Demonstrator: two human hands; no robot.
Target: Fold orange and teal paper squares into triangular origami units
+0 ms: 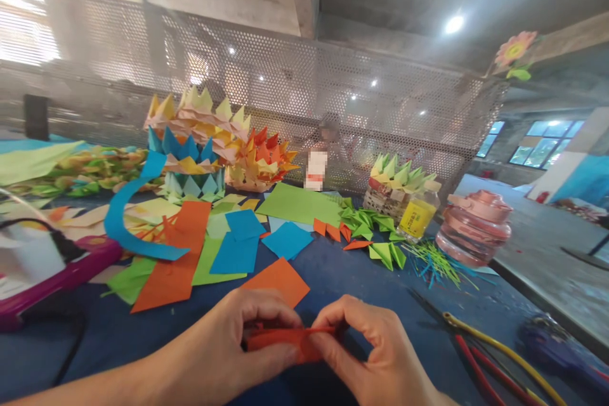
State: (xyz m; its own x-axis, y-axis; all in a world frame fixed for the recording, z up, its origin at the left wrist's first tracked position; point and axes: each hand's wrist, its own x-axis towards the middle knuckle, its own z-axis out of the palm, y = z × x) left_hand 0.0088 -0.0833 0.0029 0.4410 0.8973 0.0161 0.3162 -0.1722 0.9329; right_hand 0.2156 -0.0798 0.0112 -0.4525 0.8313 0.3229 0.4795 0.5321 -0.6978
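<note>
Low over the near edge of the blue table, a piece of orange paper [271,337] is pinched between both hands. My left hand [238,336] has its thumb along the front of the paper and its fingers behind it. My right hand [364,349] grips the other end between thumb and fingertips. The paper looks folded, though the fingers cover part of it. Just beyond the hands lies a flat orange paper square [280,282], and farther back are blue paper squares [288,240].
Folded-paper crowns [195,139] stand at the back left. A yellow-labelled bottle [419,212] and a pink bottle [476,228] stand at right, near small green folded pieces [364,222]. Pliers with red and yellow handles [485,342] lie right; a magenta tool [61,282] lies left.
</note>
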